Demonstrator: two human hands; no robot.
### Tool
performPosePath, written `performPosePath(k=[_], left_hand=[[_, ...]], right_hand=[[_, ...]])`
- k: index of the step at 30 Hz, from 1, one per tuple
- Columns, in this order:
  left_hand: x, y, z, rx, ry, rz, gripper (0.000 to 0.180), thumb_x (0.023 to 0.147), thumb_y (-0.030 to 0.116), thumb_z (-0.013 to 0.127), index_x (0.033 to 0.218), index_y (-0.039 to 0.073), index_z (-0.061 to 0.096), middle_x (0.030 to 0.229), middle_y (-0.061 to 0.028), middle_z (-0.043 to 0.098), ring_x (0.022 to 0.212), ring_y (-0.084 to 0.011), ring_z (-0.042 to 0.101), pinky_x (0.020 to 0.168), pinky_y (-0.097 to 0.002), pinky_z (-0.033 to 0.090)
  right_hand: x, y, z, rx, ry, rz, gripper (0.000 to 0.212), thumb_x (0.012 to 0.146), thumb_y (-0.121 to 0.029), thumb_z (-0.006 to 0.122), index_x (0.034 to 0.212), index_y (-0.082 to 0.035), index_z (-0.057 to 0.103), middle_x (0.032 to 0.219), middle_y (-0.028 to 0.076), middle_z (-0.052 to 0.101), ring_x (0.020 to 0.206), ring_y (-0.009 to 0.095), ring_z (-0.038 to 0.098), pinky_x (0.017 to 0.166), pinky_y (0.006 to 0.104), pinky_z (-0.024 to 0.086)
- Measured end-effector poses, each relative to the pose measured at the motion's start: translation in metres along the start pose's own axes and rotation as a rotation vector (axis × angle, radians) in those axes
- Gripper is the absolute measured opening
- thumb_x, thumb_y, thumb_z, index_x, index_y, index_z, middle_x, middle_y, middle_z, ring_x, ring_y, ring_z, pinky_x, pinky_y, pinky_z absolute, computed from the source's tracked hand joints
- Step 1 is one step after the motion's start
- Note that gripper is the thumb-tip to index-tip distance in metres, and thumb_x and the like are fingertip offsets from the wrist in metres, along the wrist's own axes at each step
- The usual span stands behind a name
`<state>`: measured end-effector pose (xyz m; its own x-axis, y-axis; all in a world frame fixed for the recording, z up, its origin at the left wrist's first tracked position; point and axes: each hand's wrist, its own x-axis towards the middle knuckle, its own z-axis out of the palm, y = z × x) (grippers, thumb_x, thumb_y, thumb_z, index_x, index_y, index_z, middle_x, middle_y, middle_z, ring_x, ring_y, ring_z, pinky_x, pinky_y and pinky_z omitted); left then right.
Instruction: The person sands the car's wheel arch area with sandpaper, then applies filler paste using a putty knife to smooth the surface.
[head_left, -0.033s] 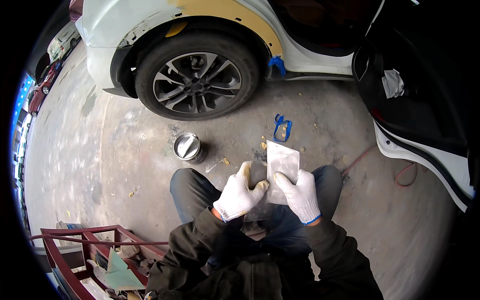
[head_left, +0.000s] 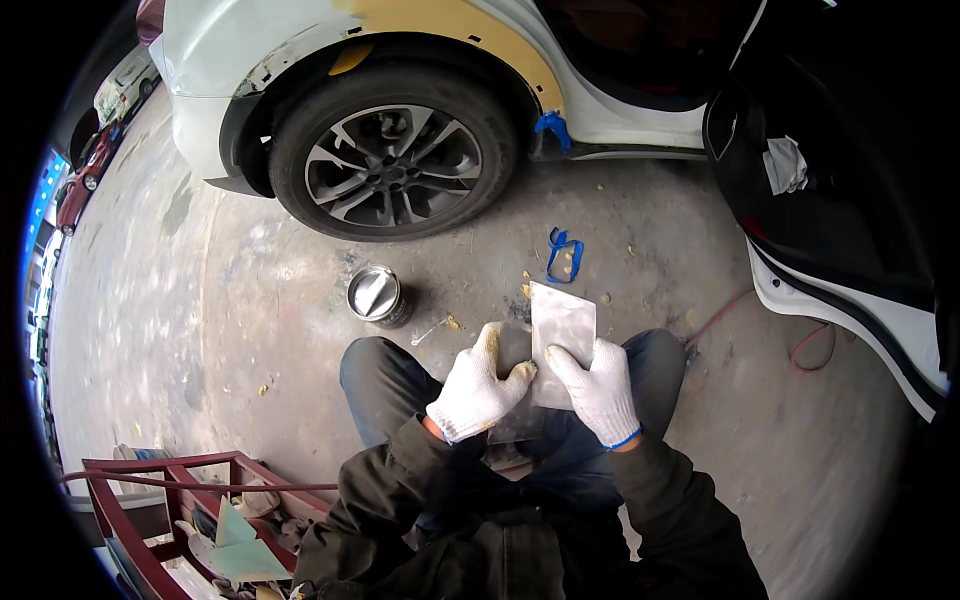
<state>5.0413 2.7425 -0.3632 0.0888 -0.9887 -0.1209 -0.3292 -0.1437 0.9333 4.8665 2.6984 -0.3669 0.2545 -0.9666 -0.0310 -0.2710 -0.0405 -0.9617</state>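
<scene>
My left hand [head_left: 470, 393], in a white knit glove with yellowish stains on the fingers, is closed on a darker grey flat sheet [head_left: 515, 345], which runs down below the hand over my lap. A pale grey rectangular sheet [head_left: 564, 318] with smudged marks is pinched in my gloved right hand [head_left: 596, 388], thumb on its face. The pale sheet's left edge lies against or over the darker one, near my left fingertips. What the sheets are made of I cannot tell. Beyond my knees stands an open metal can [head_left: 376, 295] with a pale strip across its top.
Ahead is a white car's wheel [head_left: 394, 170] beneath an arch with a tan filler patch [head_left: 430, 18]. Blue tape [head_left: 565, 256] and yellowish crumbs lie on the concrete floor [head_left: 260, 290]. The open car door [head_left: 850, 310] is at right, a red frame [head_left: 180, 472] with scraps at lower left.
The pale sheet in my right hand has shifted very slightly to the left. Both hands keep their grips.
</scene>
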Motion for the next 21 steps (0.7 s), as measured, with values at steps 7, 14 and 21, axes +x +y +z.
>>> performPosePath(k=[7, 14, 21], left_hand=[[0.001, -0.007, 0.001, 0.169, -0.136, 0.049, 0.043, 0.082, 0.013, 0.065, 0.119, -0.002, 0.048, 0.079, -0.0281, 0.065, 0.074, -0.0440, 0.066, 0.064, -0.0440, 0.053], [-0.004, -0.016, 0.003, 0.035, -0.186, 0.143, 0.050, 0.081, 0.013, 0.064, 0.126, -0.002, 0.047, 0.079, -0.0286, 0.065, 0.075, -0.0464, 0.065, 0.067, -0.0466, 0.053], [-0.006, -0.007, -0.003, 0.134, -0.158, 0.086, 0.038, 0.080, 0.016, 0.067, 0.110, 0.001, 0.050, 0.079, -0.0261, 0.065, 0.077, -0.0456, 0.064, 0.065, -0.0471, 0.052]], right_hand=[[-0.007, -0.012, 0.009, -0.274, 0.031, -0.093, 0.027, 0.088, -0.023, 0.068, 0.086, 0.004, 0.068, 0.072, 0.021, 0.068, 0.068, 0.036, 0.069, 0.058, 0.0397, 0.051], [0.005, -0.022, -0.001, -0.294, -0.138, -0.212, 0.029, 0.088, -0.025, 0.070, 0.080, 0.003, 0.067, 0.069, 0.021, 0.066, 0.065, 0.037, 0.068, 0.054, 0.0416, 0.050], [0.004, -0.026, 0.008, -0.237, 0.025, -0.124, 0.032, 0.088, -0.028, 0.069, 0.081, 0.003, 0.067, 0.069, 0.022, 0.065, 0.066, 0.037, 0.068, 0.055, 0.0415, 0.050]])
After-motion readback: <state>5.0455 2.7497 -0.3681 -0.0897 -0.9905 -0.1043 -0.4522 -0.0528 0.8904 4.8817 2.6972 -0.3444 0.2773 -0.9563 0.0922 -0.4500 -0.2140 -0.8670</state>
